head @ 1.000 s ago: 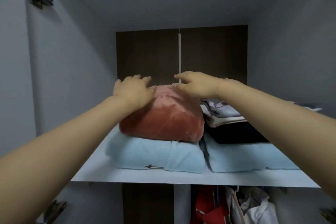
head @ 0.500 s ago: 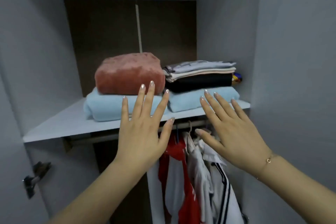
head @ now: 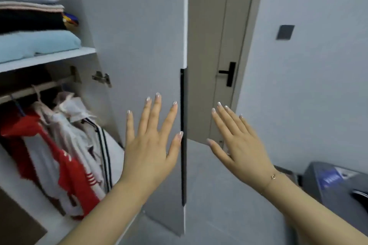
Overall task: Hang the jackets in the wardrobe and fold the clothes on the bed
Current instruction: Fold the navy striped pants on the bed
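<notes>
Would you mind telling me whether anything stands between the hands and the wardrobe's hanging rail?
Nothing visible does. The wardrobe door stands swung open, and the rail with its hanging clothes is exposed to the left of the left hand. The right hand hovers open beyond the door's edge.

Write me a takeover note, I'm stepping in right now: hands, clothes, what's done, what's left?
Left hand and right hand: both open, fingers spread, holding nothing, raised by the open wardrobe door.
Folded clothes are stacked on the shelf; jackets hang on the rail below.
Done: those are stowed.
Left: the bed is out of view, so check it for unfolded clothes. Door not yet closed.
</notes>
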Tool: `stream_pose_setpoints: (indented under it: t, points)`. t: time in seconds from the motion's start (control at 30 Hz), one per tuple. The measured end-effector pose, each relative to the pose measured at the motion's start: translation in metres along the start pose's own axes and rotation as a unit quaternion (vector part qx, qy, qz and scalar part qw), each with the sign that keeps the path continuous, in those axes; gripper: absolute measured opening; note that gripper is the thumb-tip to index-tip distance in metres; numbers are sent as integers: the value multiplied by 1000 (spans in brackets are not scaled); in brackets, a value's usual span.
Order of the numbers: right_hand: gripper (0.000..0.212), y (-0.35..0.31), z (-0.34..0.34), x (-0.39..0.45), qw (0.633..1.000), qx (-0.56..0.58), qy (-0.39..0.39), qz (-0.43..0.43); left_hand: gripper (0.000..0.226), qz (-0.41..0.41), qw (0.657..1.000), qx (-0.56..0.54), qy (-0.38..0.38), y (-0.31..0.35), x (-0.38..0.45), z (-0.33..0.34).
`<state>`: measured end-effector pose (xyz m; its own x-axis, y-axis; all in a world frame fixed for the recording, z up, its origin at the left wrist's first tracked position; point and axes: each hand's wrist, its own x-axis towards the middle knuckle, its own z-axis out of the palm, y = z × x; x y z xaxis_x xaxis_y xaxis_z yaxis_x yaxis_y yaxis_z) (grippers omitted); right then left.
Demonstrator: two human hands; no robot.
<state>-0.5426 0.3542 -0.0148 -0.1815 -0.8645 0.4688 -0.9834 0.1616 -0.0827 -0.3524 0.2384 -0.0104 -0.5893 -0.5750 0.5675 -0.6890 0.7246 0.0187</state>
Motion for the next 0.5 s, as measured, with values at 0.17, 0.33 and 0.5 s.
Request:
stream_pose_setpoints:
  t: [0.17,0.33,0.5]
  points:
    - [68,94,-24,-89,990,-35,1,136,63,117,987,-96,-48,125,14,47]
    - [66,194,-44,-181,961,-60,13,269,63,215,958,-164,-91,265,34,96]
    - [64,301,-58,-267,931,-74,20,357,62,287,922,-224,-132,419,53,147]
